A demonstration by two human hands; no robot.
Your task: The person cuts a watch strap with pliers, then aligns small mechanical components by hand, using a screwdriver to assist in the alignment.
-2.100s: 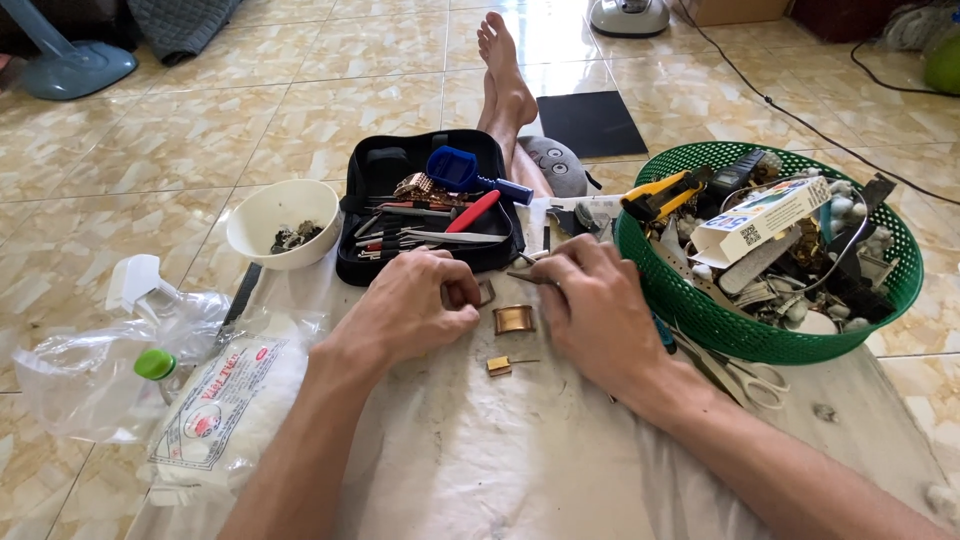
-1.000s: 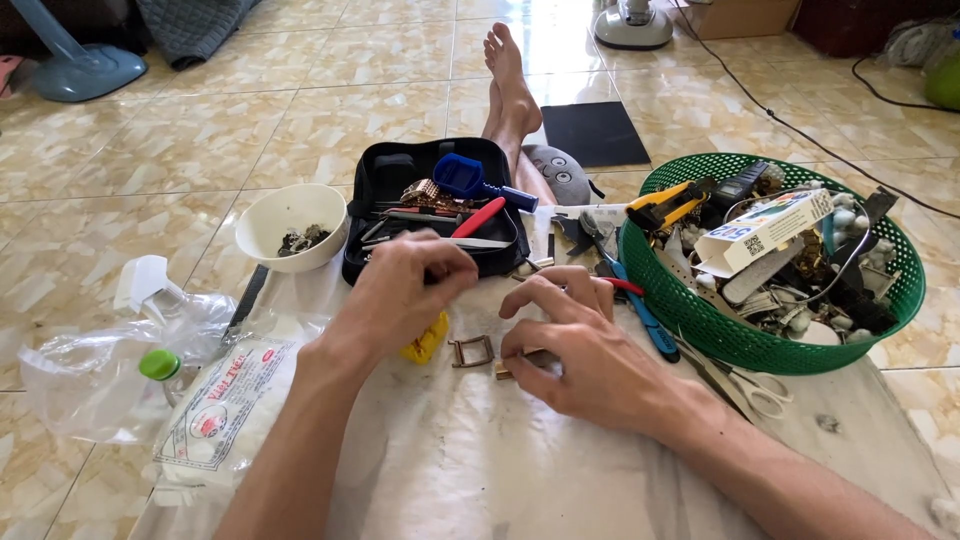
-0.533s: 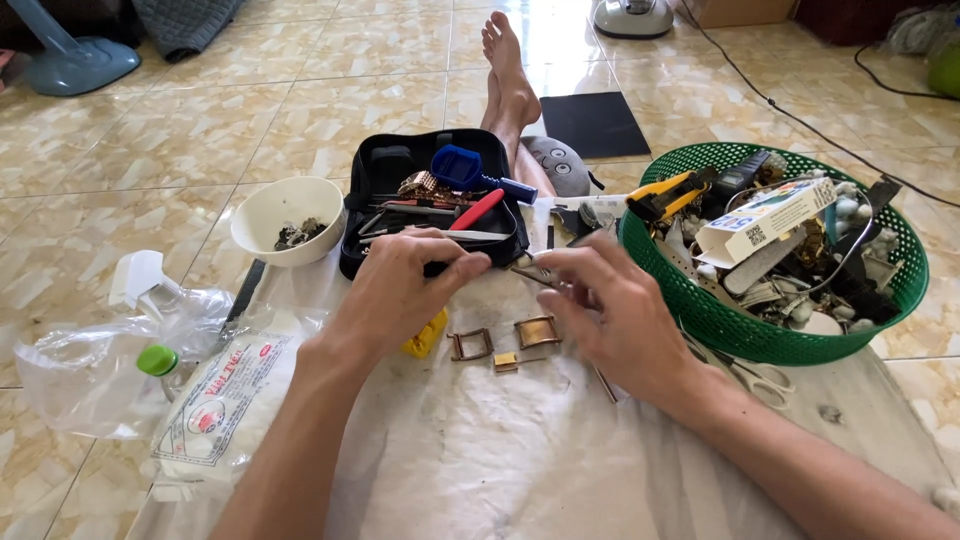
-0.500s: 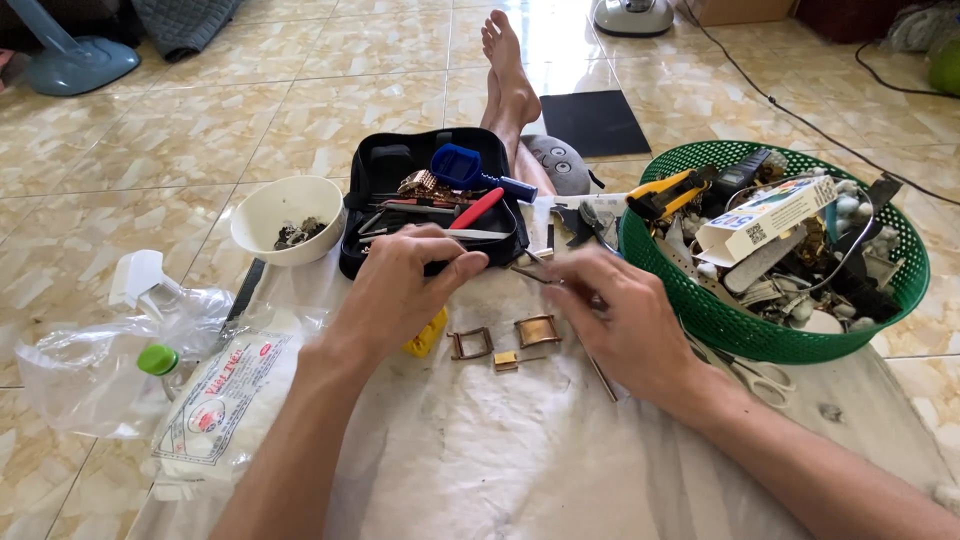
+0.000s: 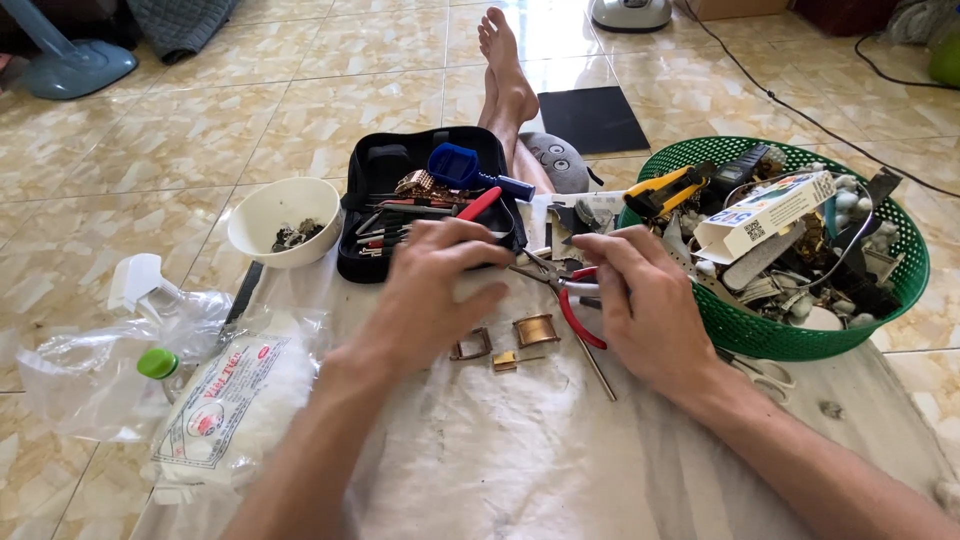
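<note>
**Small pliers, smaller brass bits**

Far left lie a crumpled clear plastic bag [image 5: 95,365] and a white round bowl [image 5: 280,215] of dark scraps. My left hand [image 5: 440,285] rests palm-down, fingers loosely spread and gripping nothing, its tips at the rim of the black zip-open tool case [image 5: 425,200]. Just below it sit three little brass-coloured metal pieces [image 5: 510,340] on the white cloth [image 5: 520,450] — light, hard, and I judge slippery, best pinched by their edges. My right hand [image 5: 650,305] closes on the red-handled steel pliers [image 5: 570,290] — stiff and light, held at the handles. The green plastic basket [image 5: 890,300] sits to the right.
</note>
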